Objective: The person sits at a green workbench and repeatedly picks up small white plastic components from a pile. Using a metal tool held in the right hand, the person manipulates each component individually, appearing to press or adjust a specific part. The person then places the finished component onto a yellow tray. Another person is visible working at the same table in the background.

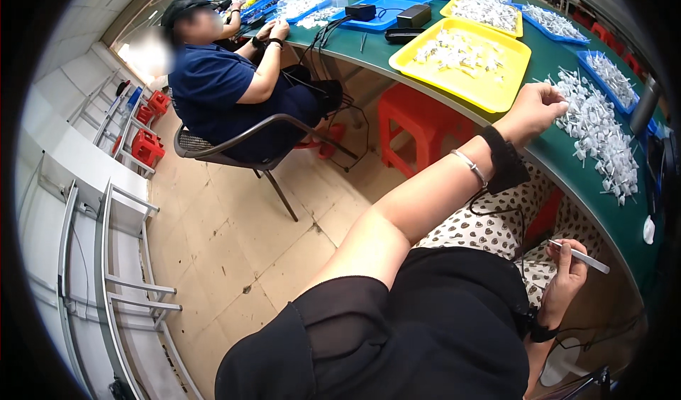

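Observation:
My left hand (533, 112) is stretched over the green table at the near edge of a loose pile of small white plastic pieces (599, 134). Its thumb and fingertips are pinched together; anything between them is too small to make out. Lower down, close to my lap, my right hand (565, 281) is closed round a slim pale tool that looks like tweezers (590, 261), the thin tip pointing left and the broad end sticking out to the right. Beyond my left hand lies a yellow tray (508, 96) with scattered white pieces in it.
More yellow and blue trays of white pieces stand farther back, near a black box (414, 16). A red stool (411, 127) is under the table (560, 162). At left a co-worker (220, 73) sits on a chair (273, 124), hands over the table. Cables hang off its edge.

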`<state>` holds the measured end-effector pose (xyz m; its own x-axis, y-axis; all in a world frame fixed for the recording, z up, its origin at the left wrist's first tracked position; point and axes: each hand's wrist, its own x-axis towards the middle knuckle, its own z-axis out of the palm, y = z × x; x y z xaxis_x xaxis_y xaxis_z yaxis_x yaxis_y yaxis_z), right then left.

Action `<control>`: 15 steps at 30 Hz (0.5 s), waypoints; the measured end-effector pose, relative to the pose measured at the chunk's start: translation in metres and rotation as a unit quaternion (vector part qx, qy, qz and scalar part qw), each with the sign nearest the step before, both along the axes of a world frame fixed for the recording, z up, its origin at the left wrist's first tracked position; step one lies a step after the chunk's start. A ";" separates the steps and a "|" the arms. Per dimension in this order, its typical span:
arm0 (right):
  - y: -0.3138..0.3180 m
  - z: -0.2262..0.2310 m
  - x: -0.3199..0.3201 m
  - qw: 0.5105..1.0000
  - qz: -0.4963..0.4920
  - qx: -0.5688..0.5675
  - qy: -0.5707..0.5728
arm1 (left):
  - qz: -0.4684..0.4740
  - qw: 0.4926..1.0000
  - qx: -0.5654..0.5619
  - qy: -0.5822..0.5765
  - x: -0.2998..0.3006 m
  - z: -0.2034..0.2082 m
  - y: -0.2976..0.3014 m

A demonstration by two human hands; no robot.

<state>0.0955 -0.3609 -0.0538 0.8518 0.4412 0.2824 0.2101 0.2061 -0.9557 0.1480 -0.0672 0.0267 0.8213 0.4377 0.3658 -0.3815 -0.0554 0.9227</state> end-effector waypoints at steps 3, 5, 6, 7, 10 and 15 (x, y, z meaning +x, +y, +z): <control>-0.001 -0.001 0.001 1.000 -0.001 0.017 0.010 | -0.020 0.998 -0.056 0.001 -0.027 0.009 -0.014; -0.003 -0.003 0.004 1.000 -0.003 0.027 0.016 | -0.006 0.999 -0.050 0.006 -0.048 0.011 -0.030; -0.003 -0.004 0.004 0.999 -0.002 0.031 0.021 | -0.019 0.997 -0.066 0.017 -0.061 0.012 -0.037; -0.002 -0.005 0.005 0.999 0.001 0.040 0.026 | -0.046 0.994 -0.099 -0.004 -0.065 0.003 -0.046; -0.003 -0.006 0.005 0.997 -0.001 0.063 0.040 | -0.110 0.978 -0.178 0.016 -0.088 -0.012 -0.073; -0.004 -0.003 0.007 0.994 0.012 0.094 0.061 | -0.168 0.963 -0.207 0.046 -0.106 -0.058 -0.103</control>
<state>0.1023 -0.3653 -0.0566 0.8745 0.4112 0.2572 0.0877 0.3876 -0.9177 0.0417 -0.1704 -0.0314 0.9625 0.2345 0.1366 -0.2300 0.4375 0.8693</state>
